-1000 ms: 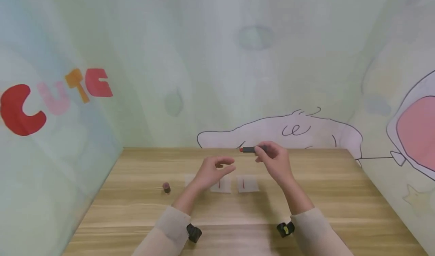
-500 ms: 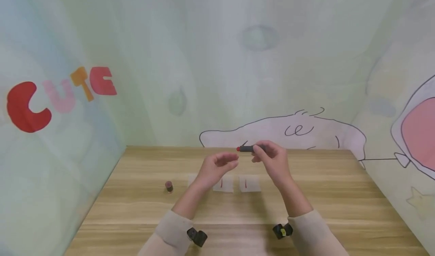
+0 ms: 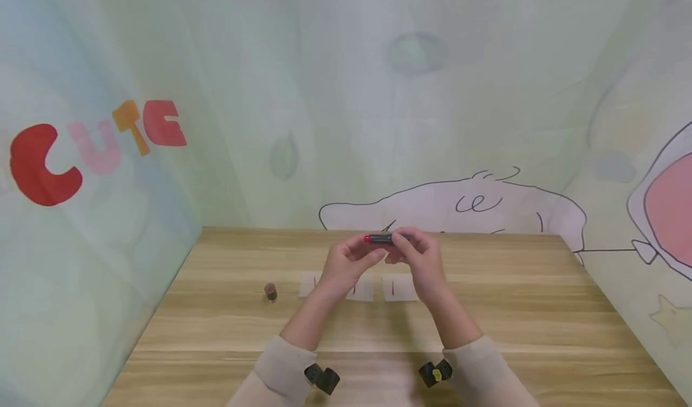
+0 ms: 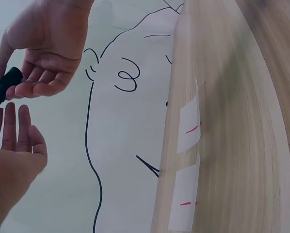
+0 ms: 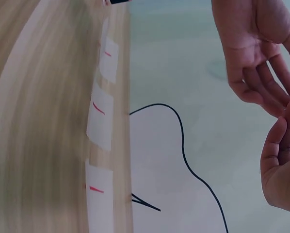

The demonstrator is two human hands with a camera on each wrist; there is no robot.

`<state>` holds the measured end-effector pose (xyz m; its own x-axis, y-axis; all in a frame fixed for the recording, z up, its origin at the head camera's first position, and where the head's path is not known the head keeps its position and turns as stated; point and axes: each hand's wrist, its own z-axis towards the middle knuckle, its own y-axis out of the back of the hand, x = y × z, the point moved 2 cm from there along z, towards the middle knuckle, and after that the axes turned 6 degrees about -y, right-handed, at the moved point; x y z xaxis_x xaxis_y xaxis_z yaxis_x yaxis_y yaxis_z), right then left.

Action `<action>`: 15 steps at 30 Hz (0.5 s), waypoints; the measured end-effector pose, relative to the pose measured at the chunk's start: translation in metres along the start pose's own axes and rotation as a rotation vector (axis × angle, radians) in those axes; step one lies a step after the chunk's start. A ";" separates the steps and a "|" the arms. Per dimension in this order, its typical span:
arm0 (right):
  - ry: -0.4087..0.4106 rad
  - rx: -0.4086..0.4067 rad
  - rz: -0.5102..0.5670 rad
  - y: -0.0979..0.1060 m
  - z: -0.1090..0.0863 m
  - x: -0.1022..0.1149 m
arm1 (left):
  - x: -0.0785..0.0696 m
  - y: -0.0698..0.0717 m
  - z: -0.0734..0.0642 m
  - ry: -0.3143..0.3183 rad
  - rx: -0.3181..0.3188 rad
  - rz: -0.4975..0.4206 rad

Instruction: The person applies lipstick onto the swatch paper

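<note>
My right hand (image 3: 427, 266) pinches a slim dark stick with a red tip (image 3: 381, 239), held level above the table's far part. The red tip points left, toward my left hand (image 3: 342, 268). In the head view my left fingers come up around that tip, with the thumb below and apart from it. From the left wrist, the dark stick (image 4: 9, 78) shows its rounded end beside the right palm, and the left fingers reach up straight beneath it. At the right wrist view's edge the stick is mostly hidden by the fingers.
Three white paper pieces, each with a red stroke, lie in a row; the right one (image 3: 402, 288) is fully seen, the others partly behind my left arm. A short dark cylinder with a reddish top (image 3: 271, 292) stands left. A printed wall backs the wooden table (image 3: 513, 311).
My right hand moves left with the stick, and the hands come together until the red tip lies within the left fingers' reach. The left paper's stroke comes into view.
</note>
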<state>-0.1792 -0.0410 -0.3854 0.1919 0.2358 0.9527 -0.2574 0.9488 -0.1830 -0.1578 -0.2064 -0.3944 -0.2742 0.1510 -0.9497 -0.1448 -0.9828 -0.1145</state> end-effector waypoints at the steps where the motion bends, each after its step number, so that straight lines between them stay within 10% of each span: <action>1: -0.016 -0.002 0.013 -0.002 0.000 -0.001 | -0.001 0.000 0.000 -0.015 -0.005 -0.011; 15: -0.055 0.071 -0.067 -0.009 -0.003 0.000 | -0.004 0.004 -0.004 -0.128 -0.089 -0.005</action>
<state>-0.1737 -0.0488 -0.3842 0.1596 0.1586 0.9744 -0.3126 0.9443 -0.1025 -0.1536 -0.2118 -0.3921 -0.3934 0.1621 -0.9049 -0.0628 -0.9868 -0.1495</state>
